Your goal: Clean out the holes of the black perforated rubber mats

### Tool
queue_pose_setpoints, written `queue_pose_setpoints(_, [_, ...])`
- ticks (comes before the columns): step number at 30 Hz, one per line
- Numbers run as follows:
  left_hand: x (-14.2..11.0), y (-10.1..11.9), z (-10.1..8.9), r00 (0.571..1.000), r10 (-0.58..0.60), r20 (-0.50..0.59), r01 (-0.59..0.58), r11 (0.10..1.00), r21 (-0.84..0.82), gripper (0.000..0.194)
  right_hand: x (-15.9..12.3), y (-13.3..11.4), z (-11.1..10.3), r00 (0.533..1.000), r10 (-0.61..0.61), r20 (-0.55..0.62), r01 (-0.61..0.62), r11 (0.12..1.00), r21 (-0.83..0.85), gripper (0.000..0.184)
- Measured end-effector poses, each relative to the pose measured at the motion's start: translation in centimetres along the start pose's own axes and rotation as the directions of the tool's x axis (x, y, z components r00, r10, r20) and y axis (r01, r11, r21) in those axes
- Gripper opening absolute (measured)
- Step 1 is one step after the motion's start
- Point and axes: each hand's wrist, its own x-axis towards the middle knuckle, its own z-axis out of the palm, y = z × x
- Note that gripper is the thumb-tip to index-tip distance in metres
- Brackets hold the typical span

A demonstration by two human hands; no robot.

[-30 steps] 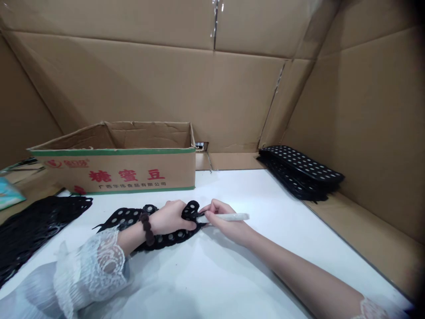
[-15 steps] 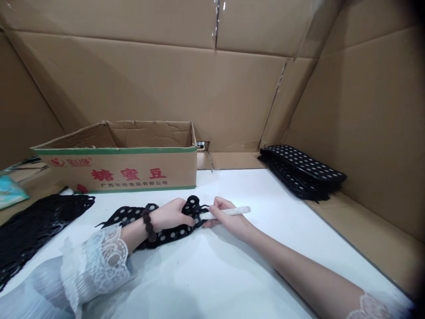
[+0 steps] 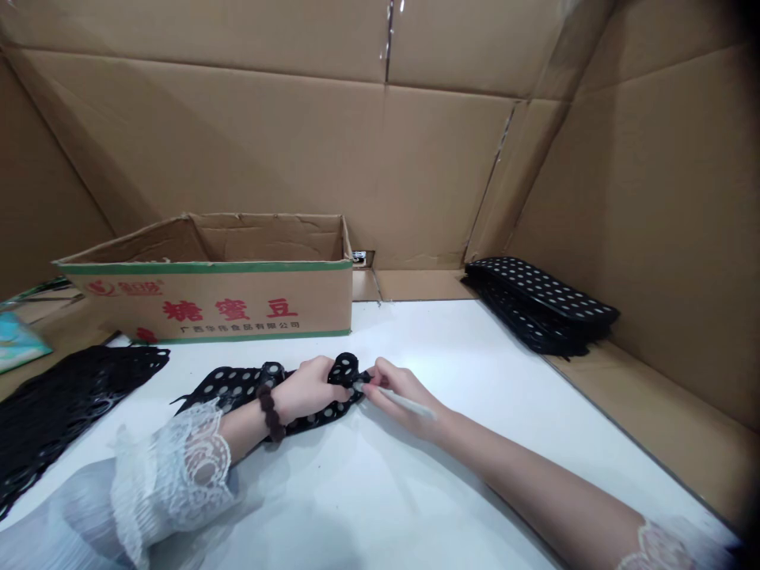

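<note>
A black sheet full of round holes [image 3: 237, 386] lies on the white table [image 3: 416, 491] in front of me. My left hand [image 3: 312, 388], with a dark bead bracelet at the wrist, is closed on the sheet's right end and presses it down. My right hand [image 3: 395, 396] is closed around a thin white pen-like tool [image 3: 404, 404]. The tool's tip touches the sheet's right edge, just past my left fingers.
An open cardboard box [image 3: 237, 305] with red print stands behind the sheet. A stack of black perforated sheets [image 3: 540, 305] sits at the right on a cardboard ledge. More black perforated material [image 3: 53, 404] lies at the left. Cardboard walls [image 3: 653, 198] enclose the table.
My right hand has turned the white tool, so its free end now points toward me and right instead of straight right. Both hands stay at the sheet's right end.
</note>
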Motion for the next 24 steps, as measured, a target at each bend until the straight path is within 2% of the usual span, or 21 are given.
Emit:
queue_pose_setpoints(4, [0.1,-0.6,0.7,0.998,0.038,-0.050,-0.036,0.999,0.033,0.016,0.1,-0.1,1.2,0.995,-0.063,-0.071,0.048,0.979,-0.200,0.014])
queue_pose_setpoints(10, [0.3,-0.8,1.0,0.998,0.052,-0.040,-0.053,0.999,-0.014,0.016,0.5,-0.2,1.7,0.993,-0.059,-0.102,0.030,0.964,-0.263,0.014])
queue_pose_setpoints(15, [0.1,0.0,-0.2,0.993,0.065,0.100,-0.052,0.991,-0.122,0.015,0.6,-0.7,1.4,0.992,-0.051,-0.118,0.016,0.959,-0.281,0.015])
queue_pose_setpoints(19, [0.4,0.3,-1.5,0.966,0.132,0.221,-0.119,0.991,-0.068,0.023,0.4,-0.4,1.0,0.989,-0.071,-0.127,0.043,0.977,-0.210,0.015])
queue_pose_setpoints(21, [0.7,0.1,-1.7,0.964,0.191,0.187,-0.190,0.981,-0.022,0.029,0.2,0.2,0.6,0.990,-0.017,-0.143,-0.004,0.989,-0.148,0.016])
queue_pose_setpoints(24, [1.2,-0.6,-1.4,0.965,0.261,0.015,-0.261,0.965,-0.002,0.038,-0.1,0.8,-0.2,0.978,0.172,-0.119,-0.171,0.985,0.018,0.017])
